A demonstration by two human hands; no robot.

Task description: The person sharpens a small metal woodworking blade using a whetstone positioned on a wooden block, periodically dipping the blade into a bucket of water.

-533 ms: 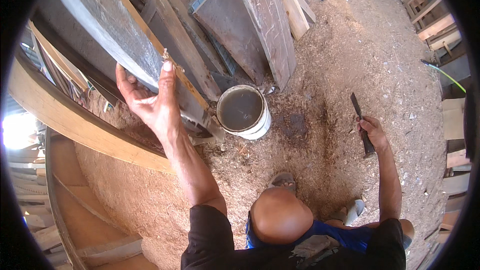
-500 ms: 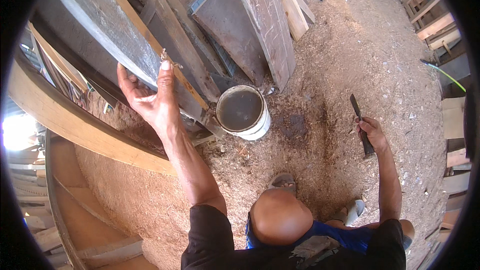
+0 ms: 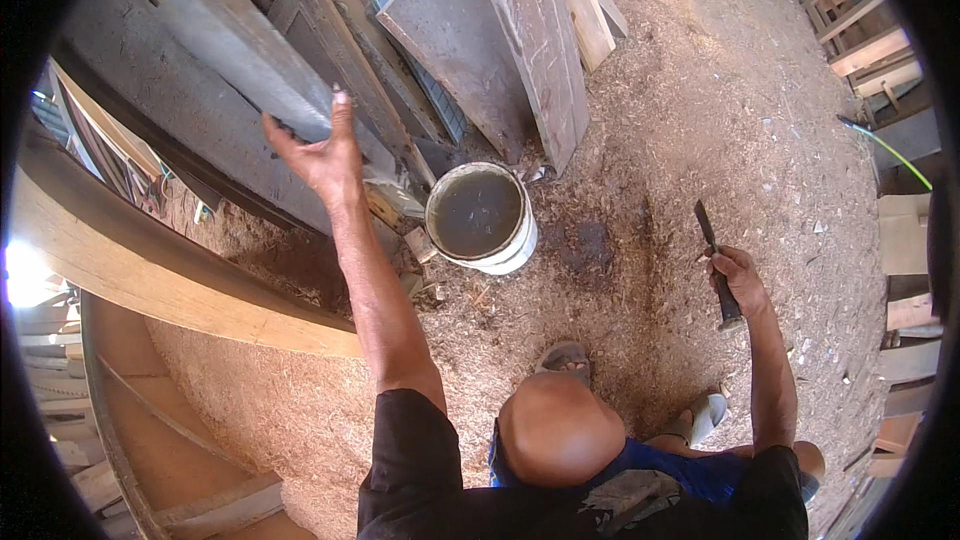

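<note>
grey plank [image 3: 250,52], slanting, lower end between left fingers [image 3: 343,123]; dark narrow-bladed tool [image 3: 727,304], tip forward, in right fingers [image 3: 729,263].

Two hands [image 3: 335,165] [image 3: 740,280], one tool [image 3: 728,304], one bucket [image 3: 512,257]

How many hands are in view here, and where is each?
2. The left hand is at upper left, gripping the lower end of a grey board; the right hand is at right, around a dark bladed tool. No other hand shows.

Pale wood shavings [image 3: 250,370] litter the brown floor [image 3: 730,110], where a white bucket [image 3: 512,256] stands.
</note>
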